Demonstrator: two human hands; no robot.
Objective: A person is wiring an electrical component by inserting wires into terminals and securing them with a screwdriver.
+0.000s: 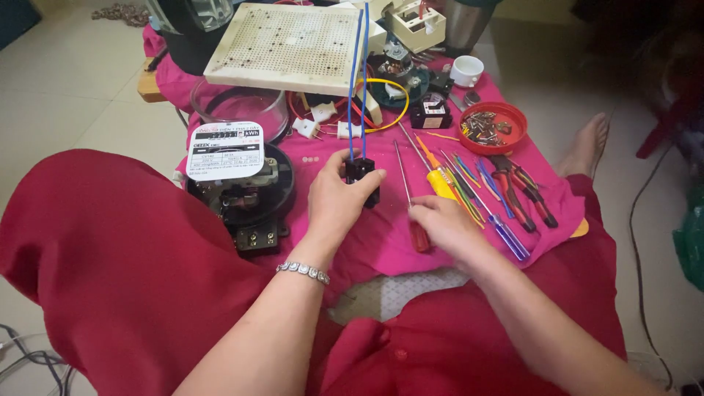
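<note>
Centrally, the left hand [339, 198] is closed around a small black block [363, 178], thumb on one side and fingers wrapped on the other, holding it just above the pink cloth [381, 242]. Two blue wires [358, 81] rise from the block's top toward 12 o'clock, crossing the front of a perforated white board [282, 48]. A silver bracelet [303, 272] sits on the left wrist.

At 3 o'clock of the block, the right hand [438, 220] lies palm down on the cloth, fingers curled loosely over the red handle of a screwdriver [411, 202] — whether it grips the handle or only rests on it, I cannot tell. The screwdriver's shaft points to 12 o'clock, just beside the block.

Further toward 3 o'clock, more tools lie side by side: a yellow screwdriver [438, 180], a blue screwdriver [506, 235], thin coloured drivers, and red-handled pliers [521, 192]. At 1 o'clock of them sits a red dish [493, 129] holding screws, with a white cup [466, 70] beyond it.

At 9 o'clock of the block — a round black meter [242, 183] with a white label plate, opened, and a clear cover [238, 110] behind it. A yellow wire loop [392, 103] and red wires lie at 12 o'clock, under the board's edge.
</note>
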